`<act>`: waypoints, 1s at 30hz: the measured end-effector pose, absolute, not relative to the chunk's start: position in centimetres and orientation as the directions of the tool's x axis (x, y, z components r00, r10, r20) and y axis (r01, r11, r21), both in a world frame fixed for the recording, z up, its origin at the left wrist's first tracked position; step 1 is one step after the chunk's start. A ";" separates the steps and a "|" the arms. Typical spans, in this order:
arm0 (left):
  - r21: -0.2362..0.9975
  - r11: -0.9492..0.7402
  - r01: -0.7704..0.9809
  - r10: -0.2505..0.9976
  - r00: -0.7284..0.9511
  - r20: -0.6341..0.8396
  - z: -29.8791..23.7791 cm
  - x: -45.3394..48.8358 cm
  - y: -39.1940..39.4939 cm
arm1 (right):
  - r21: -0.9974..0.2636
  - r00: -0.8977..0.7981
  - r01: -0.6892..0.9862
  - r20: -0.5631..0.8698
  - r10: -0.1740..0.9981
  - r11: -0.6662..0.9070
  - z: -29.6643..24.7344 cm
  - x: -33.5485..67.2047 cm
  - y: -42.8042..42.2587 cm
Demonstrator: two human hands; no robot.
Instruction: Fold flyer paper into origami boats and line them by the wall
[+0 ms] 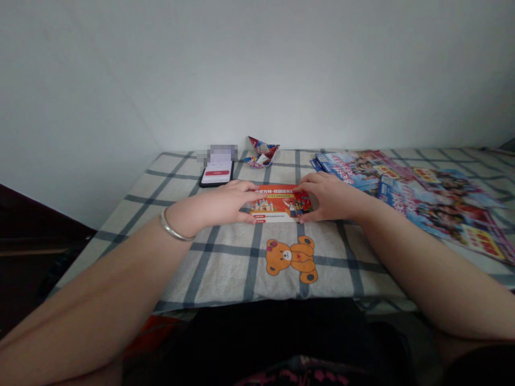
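Observation:
A small red printed flyer (pixel 277 206), with a castle, cartoon people and a white lower strip, lies flat on the checked tablecloth. At its left end is my left hand (pixel 231 201), thumb by the lower corner and fingers by the upper one. My right hand (pixel 324 194) grips the other end the same way. Behind the flyer stands a folded paper boat (pixel 263 153) made from colourful printed paper. A phone (pixel 217 172) with its screen lit lies just beyond my left hand; part of its screen is blurred out.
Glossy leaflets (pixel 438 206) overlap on the right side of the table. The checked tablecloth (pixel 225 268) bears a brown bear print near the front edge. A pale wall (pixel 257 69) rises behind the table.

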State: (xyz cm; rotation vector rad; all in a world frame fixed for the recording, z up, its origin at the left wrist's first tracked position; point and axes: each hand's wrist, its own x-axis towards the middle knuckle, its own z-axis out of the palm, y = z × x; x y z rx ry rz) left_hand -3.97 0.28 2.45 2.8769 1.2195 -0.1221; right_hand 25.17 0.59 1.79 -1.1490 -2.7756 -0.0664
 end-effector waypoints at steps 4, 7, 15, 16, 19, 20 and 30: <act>-0.063 -0.681 0.729 0.732 0.680 -0.047 2.2 -3.4 -0.7 | -0.018 -0.780 0.610 0.162 0.605 0.792 1.9 24.5 -0.1; -0.116 -0.659 0.743 0.749 0.663 -0.003 1.7 -3.0 -1.4 | -0.025 -0.801 0.579 0.169 0.575 0.815 1.7 24.0 -0.3; -0.207 -0.713 0.670 0.643 0.742 0.187 0.9 -1.2 -1.4 | -0.012 -0.804 0.555 0.250 0.540 0.832 1.1 23.2 -0.4; -0.201 -0.719 0.665 0.637 0.747 0.194 0.9 -1.0 -1.3 | -0.003 -0.793 0.570 0.262 0.550 0.822 1.1 23.1 -0.5; -0.183 -0.736 0.651 0.615 0.757 0.221 0.7 -0.7 -1.0 | 0.041 -0.751 0.632 0.282 0.597 0.774 1.1 22.5 -0.9; -0.183 -0.739 0.649 0.609 0.759 0.232 0.7 -0.7 -1.0 | 0.059 -0.739 0.650 0.283 0.612 0.758 1.1 22.3 -1.0; -0.199 -0.721 0.663 0.594 0.740 0.316 0.3 -0.1 -0.8 | 0.167 -0.652 0.746 0.375 0.659 0.644 0.6 21.1 -0.9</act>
